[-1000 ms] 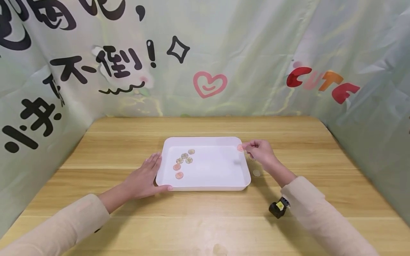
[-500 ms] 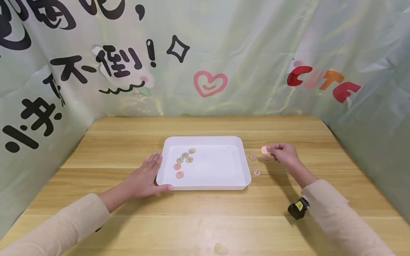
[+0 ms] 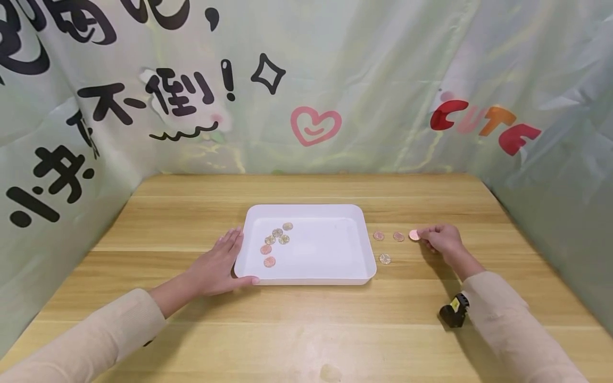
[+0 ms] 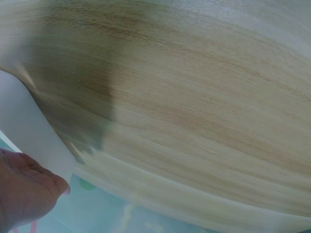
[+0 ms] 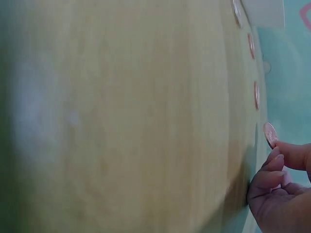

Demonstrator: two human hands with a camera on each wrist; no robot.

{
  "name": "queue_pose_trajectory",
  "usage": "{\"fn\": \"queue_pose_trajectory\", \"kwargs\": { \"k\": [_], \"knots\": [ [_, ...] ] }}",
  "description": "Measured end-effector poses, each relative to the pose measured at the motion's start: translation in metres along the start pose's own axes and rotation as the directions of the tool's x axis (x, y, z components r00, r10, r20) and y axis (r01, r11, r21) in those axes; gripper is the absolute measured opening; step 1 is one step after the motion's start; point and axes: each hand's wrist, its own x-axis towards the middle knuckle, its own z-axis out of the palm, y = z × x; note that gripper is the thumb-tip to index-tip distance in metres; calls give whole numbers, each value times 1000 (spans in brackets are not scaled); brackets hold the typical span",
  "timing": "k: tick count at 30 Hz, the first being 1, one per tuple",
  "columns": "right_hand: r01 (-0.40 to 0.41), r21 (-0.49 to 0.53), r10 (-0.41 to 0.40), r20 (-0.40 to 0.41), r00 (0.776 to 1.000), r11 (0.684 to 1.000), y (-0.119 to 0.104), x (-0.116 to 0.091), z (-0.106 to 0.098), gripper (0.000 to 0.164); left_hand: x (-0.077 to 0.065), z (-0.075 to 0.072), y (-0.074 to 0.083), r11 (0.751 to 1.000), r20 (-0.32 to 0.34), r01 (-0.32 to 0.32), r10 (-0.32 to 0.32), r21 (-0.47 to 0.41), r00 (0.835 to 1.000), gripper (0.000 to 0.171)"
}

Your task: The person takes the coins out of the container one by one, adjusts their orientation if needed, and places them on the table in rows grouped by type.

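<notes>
Between thumb and fingertip my right hand (image 3: 441, 238) pinches a copper-coloured coin (image 3: 414, 235), low over the table to the right of the white tray (image 3: 325, 250). The right wrist view shows the pinched coin (image 5: 270, 135) held by its edge. Two more copper coins, one nearer the tray (image 3: 378, 235) and one farther (image 3: 398, 236), lie in a row with it. A silvery coin (image 3: 384, 259) lies in front of them. My left hand (image 3: 217, 266) rests along the tray's left side, fingers straight, thumb at the front edge. Several gold-toned coins and two copper coins (image 3: 270, 261) lie in the tray's left half.
The wooden table (image 3: 306, 330) carries the tray near its middle. A printed curtain (image 3: 373, 80) stands along the back and both sides. A small black camera (image 3: 454, 311) hangs at my right wrist.
My right hand has carried the copper coin from the tray's right rim out to the right and lower toward the table. The left hand and tray have stayed in place.
</notes>
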Motion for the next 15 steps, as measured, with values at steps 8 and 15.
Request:
{"fn": "queue_pose_trajectory", "kwargs": {
  "k": [8, 15],
  "knots": [
    [-19, -59, 18, -28, 999, 998, 3, 4, -2, 16, 0, -1, 1, 1000, -2, -2, 2, -6, 1000, 103],
    [-45, -136, 33, -88, 996, 990, 2, 7, 0, 15, 0, -1, 1, 1000, -2, -4, 4, -6, 1000, 103]
  ]
}}
